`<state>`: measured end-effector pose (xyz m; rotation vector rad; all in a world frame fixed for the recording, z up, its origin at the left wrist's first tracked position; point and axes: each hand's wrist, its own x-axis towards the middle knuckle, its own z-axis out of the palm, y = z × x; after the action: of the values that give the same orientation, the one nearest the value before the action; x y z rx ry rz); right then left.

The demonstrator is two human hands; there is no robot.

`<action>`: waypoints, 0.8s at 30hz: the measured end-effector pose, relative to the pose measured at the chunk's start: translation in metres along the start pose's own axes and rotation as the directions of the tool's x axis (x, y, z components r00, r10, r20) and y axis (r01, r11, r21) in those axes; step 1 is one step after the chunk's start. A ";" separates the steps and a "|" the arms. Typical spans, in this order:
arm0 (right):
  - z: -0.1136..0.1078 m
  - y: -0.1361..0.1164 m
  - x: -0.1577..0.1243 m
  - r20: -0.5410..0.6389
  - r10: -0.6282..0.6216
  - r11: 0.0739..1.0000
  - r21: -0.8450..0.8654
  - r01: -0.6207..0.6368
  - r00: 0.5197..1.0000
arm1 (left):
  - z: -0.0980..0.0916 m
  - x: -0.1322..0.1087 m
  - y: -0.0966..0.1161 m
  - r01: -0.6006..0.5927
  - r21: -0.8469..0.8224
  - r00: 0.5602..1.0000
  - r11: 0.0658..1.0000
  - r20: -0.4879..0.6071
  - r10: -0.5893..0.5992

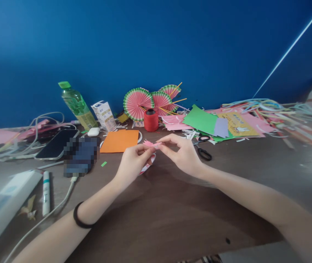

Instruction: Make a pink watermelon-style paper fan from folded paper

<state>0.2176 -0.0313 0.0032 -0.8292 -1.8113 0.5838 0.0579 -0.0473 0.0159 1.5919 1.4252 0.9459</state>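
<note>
My left hand (132,160) and my right hand (182,155) meet above the middle of the desk, fingertips close together. Between them is a small piece of pink paper (150,144) with a fringed-looking edge. Both hands pinch it, the left at its near side and the right at its right end. Partly hidden under my left fingers lies a round white-and-red thing (146,168) whose kind I cannot make out. Just behind the hands stands a red spool of thread (150,121), and an orange sheet of paper (119,141) lies to the left.
Pleated watermelon-coloured paper fans (138,103) lean on the blue wall. To the right are black scissors (205,154), green paper (201,120) and paper strips. On the left are a green bottle (76,104), a carton (103,115), phones (57,145), cables and a marker (46,193).
</note>
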 end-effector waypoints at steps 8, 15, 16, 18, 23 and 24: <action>0.003 0.000 -0.002 0.025 -0.021 0.999 0.033 0.020 0.999 | 0.000 0.000 -0.004 0.007 0.048 1.000 0.999 -0.023 -0.006; 0.007 0.000 -0.003 0.106 -0.014 0.993 0.121 0.001 0.994 | 0.002 0.000 -0.007 0.024 0.020 1.000 1.000 -0.014 -0.024; 0.007 0.001 -0.003 0.103 -0.016 0.993 0.116 0.004 0.995 | 0.002 -0.001 -0.005 0.029 0.013 1.000 1.000 -0.010 -0.028; 0.007 0.003 -0.002 0.078 -0.006 0.995 0.101 -0.002 0.997 | 0.002 -0.002 -0.002 0.032 -0.007 0.999 0.999 0.009 -0.032; 0.004 0.009 0.002 -0.021 0.050 0.994 0.102 -0.047 0.999 | 0.004 -0.006 0.003 0.053 -0.053 0.996 0.997 0.074 -0.049; 0.003 0.009 0.003 -0.039 0.055 0.993 0.107 -0.050 0.998 | 0.005 -0.006 0.003 0.055 -0.055 0.995 0.997 0.084 -0.050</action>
<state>0.2166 -0.0227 -0.0025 -0.8132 -1.7091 0.6857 0.0626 -0.0542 0.0161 1.5268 1.3649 0.8732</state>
